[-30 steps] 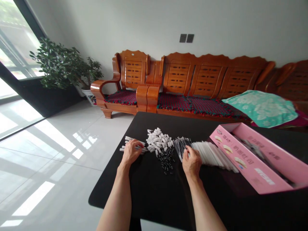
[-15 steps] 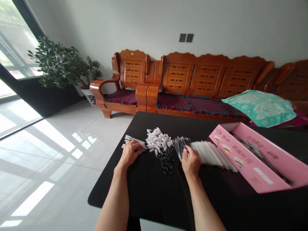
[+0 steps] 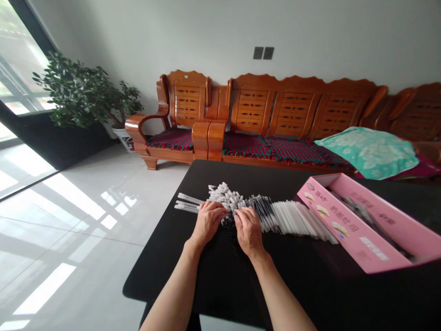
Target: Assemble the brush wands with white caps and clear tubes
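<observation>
Item, left hand (image 3: pixel 208 221): fingers bent and drawn narrow, moved inward off the finished-looking white sticks (image 3: pixel 188 202), which now lie uncovered just beyond its outer side.

Item, right hand (image 3: pixel 248 230): thumb and fingers likewise narrow, shifted inward from the dark-tipped rods (image 3: pixel 263 209), now just beyond its outer side. From my remote seat I cannot tell what either hand pinches; the fingertips nearly meet.

Item, white caps: one heap (image 3: pixel 225 193), ahead of both hands, partly behind the fingers.

Item, black pieces (image 3: pixel 230 229): between and under the hands, mostly hidden.

Item, translucent tubes (image 3: pixel 299 220): a slanted row to the right of the right hand, past the rods.

Item, pink box (image 3: pixel 351 230): farther right, unmoved.

Note on the change: I read it as both hands joining on one small piece, away from the supplies.
</observation>
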`<action>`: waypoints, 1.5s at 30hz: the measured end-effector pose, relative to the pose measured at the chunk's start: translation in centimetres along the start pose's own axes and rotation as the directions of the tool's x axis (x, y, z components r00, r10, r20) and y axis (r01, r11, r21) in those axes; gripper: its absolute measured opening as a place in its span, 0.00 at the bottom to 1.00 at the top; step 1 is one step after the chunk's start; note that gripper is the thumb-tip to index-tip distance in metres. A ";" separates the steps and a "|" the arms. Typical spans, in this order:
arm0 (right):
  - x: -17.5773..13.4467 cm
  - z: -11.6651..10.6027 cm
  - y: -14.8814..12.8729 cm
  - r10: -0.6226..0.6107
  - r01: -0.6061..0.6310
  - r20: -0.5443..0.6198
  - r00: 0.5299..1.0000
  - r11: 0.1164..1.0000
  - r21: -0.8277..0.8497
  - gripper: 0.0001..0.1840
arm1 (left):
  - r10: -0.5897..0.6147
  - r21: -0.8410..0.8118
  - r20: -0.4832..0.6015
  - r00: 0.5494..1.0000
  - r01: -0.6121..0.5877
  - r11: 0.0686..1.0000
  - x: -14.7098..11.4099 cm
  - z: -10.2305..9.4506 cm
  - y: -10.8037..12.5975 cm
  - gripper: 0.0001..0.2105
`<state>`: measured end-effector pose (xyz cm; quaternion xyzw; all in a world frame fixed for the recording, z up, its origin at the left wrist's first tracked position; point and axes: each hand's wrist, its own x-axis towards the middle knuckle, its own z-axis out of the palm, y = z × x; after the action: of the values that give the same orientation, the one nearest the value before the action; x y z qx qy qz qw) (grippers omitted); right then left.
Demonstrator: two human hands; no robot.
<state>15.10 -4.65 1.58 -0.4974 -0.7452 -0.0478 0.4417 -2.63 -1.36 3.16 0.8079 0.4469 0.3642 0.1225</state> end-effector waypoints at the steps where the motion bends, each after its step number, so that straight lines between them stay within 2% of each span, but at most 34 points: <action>1: 0.0 0.2 -0.2 -0.004 0.004 0.028 1.000 1.000 0.013 0.14 | 0.017 -0.002 0.004 1.000 -0.017 1.000 0.1 0.3 0.5 0.10; 3: -0.1 0.3 -0.2 -0.003 0.000 0.067 0.998 0.999 0.046 0.14 | 0.048 -0.013 0.006 0.999 -0.047 0.999 0.2 0.7 1.1 0.10; 5: -0.2 0.3 0.0 0.012 -0.017 0.066 0.998 0.996 0.084 0.14 | 0.034 -0.041 -0.045 0.998 -0.036 0.999 0.1 0.8 1.3 0.09; 7: -0.3 0.3 0.3 0.040 -0.040 0.007 0.999 0.992 0.120 0.14 | -0.084 -0.102 -0.183 0.980 0.066 0.993 0.0 0.9 1.3 0.09; 8: -0.3 0.2 0.4 0.055 -0.049 -0.042 0.998 0.990 0.135 0.13 | -0.176 -0.156 -0.251 0.952 0.139 0.978 -0.1 1.0 1.2 0.09; 9: -0.2 0.2 0.4 0.069 -0.055 -0.093 0.993 0.988 0.147 0.13 | -0.271 -0.227 -0.285 0.919 0.210 0.951 -0.2 1.2 1.1 0.10; 10: -0.2 0.2 0.5 0.077 -0.055 -0.135 0.988 0.986 0.156 0.12 | -0.361 -0.317 -0.271 0.892 0.271 0.909 -0.2 1.4 0.9 0.12; 12: -0.2 0.2 0.4 0.067 -0.038 -0.167 0.984 0.985 0.168 0.11 | -0.487 -0.538 -0.127 0.864 0.352 0.766 -0.2 1.9 0.5 0.18; 15: -0.2 0.4 0.1 0.026 -0.007 -0.105 0.994 0.984 0.180 0.10 | -0.543 -0.835 0.110 0.833 0.374 0.405 0.2 2.8 -0.1 0.21; 17: -0.3 0.5 0.1 0.016 -0.006 -0.056 0.998 0.983 0.181 0.09 | -0.567 -0.915 0.170 0.806 0.342 0.213 0.3 3.1 -0.3 0.21; 19: -0.4 0.6 0.2 0.020 -0.016 -0.023 1.000 0.984 0.175 0.09 | -0.584 -0.939 0.184 0.791 0.317 0.134 0.4 3.1 -0.5 0.21; 27: -0.5 0.5 0.4 0.006 -0.015 0.044 0.999 0.982 0.186 0.12 | -0.571 -0.943 0.178 0.801 0.305 0.134 0.3 3.0 -0.3 0.21; 39: -0.4 1.0 0.1 0.020 -0.023 0.017 1.000 0.975 0.222 0.10 | -0.625 -0.927 0.129 0.770 0.318 0.200 0.2 3.0 -0.2 0.20; 45: -0.5 0.8 0.5 -0.022 0.012 0.050 0.998 0.980 0.201 0.10 | -0.605 -0.935 0.126 0.786 0.299 0.193 0.3 2.8 0.0 0.19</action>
<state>15.01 -4.32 0.60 -0.4450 -0.7617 0.0369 0.4695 -0.57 -0.77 1.34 0.3629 0.3922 0.6015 0.5939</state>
